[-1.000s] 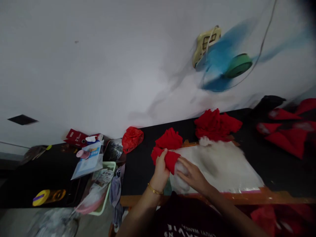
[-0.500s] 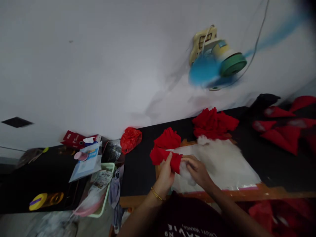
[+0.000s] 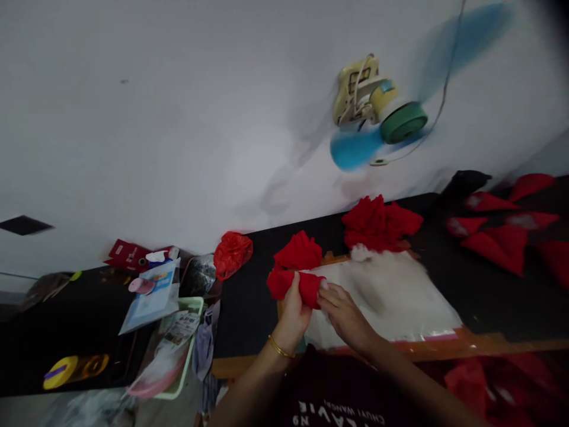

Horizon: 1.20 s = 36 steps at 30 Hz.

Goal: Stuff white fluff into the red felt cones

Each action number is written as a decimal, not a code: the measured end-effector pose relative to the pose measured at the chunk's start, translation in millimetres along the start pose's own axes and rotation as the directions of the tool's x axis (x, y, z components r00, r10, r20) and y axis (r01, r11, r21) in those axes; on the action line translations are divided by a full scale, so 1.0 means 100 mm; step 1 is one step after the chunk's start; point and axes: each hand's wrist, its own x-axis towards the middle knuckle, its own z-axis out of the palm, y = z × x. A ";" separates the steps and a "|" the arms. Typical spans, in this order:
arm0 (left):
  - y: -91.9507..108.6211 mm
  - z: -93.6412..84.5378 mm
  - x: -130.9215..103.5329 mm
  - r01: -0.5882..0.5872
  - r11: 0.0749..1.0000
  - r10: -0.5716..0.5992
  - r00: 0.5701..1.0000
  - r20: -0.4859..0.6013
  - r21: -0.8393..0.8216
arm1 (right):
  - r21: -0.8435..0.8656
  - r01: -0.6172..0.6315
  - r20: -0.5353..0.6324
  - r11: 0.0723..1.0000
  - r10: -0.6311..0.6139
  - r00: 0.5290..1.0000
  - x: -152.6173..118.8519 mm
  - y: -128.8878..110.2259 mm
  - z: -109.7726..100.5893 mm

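A rolled piece of red cloth (image 3: 310,289) is held over the near part of the table. My left hand (image 3: 297,305) wraps round it, thumb on top, with a gold bracelet at the wrist. My right hand (image 3: 340,305) has its fingers pressed together at the cloth's right end, where a little white stuffing (image 3: 323,284) shows. Beyond my left hand lies a crumpled red cloth heap (image 3: 302,250). A white sheet with fluffy stuffing (image 3: 400,284) lies to the right of my hands.
Another red cloth pile (image 3: 380,222) sits at the back, with red cone shapes (image 3: 500,246) at the right. A red plastic bag (image 3: 233,255) and a green-rimmed basket (image 3: 189,362) stand left. A spinning fan (image 3: 403,123) hangs on the wall.
The white stuffing at the cloth's right end has mostly gone from sight, and my right hand has moved left against the opening. The whole view has shifted slightly.
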 end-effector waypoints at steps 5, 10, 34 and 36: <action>-0.07 0.08 -0.15 0.022 0.998 -0.030 0.989 0.148 0.055 | -0.025 -0.006 0.112 1.000 0.009 0.994 0.03 0.10 0.10; -0.20 0.08 -0.16 -0.106 0.991 0.101 0.993 0.061 0.087 | -0.066 0.002 0.053 0.998 0.002 0.999 0.08 0.08 0.08; 0.12 0.16 -0.15 -0.026 0.983 -0.018 0.971 0.237 0.180 | 0.112 0.026 0.156 0.993 -0.043 0.987 0.24 0.08 -0.06; 0.12 0.16 -0.20 -0.067 0.960 -0.007 0.965 0.263 0.271 | 0.120 0.025 0.196 0.992 -0.049 0.979 0.24 0.08 -0.06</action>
